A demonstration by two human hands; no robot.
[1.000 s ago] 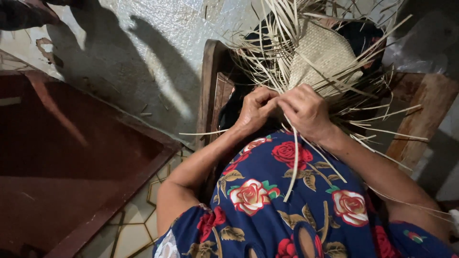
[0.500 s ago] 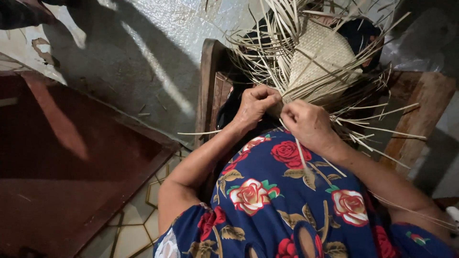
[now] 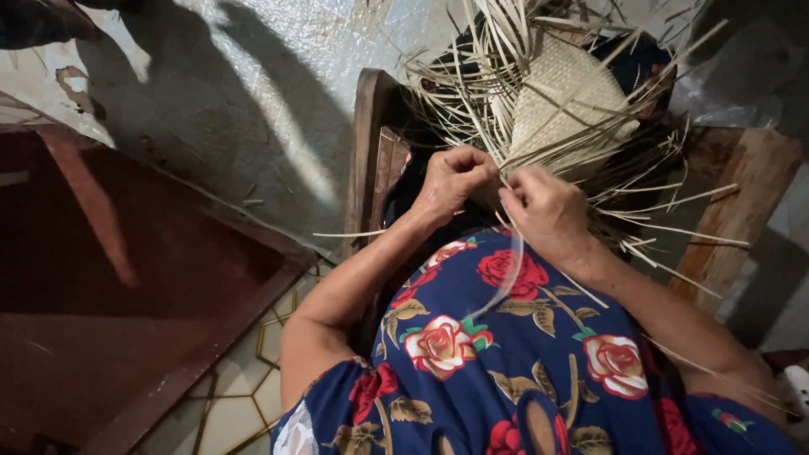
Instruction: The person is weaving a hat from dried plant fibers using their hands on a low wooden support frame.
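A half-woven straw hat [image 3: 563,101] rests on a wooden stand in front of me, with many loose pale straw strips [image 3: 666,198] sticking out around its rim. My left hand [image 3: 455,179] is closed on strips at the near edge of the weave. My right hand [image 3: 546,206] pinches a thin strip beside it, and one long strip [image 3: 506,282] hangs down over my lap. A blue dress with red roses [image 3: 514,354] covers my knees below the hands.
A wooden chair frame [image 3: 371,160] stands under the hat against a pale, peeling wall [image 3: 253,93]. A dark red panel [image 3: 109,295] lies at the left over tiled floor [image 3: 244,396]. A wooden board [image 3: 733,211] is at the right.
Both hands have shifted slightly apart on the weave's near edge. The strip over my lap has swung, and the shadows on the wall have moved.
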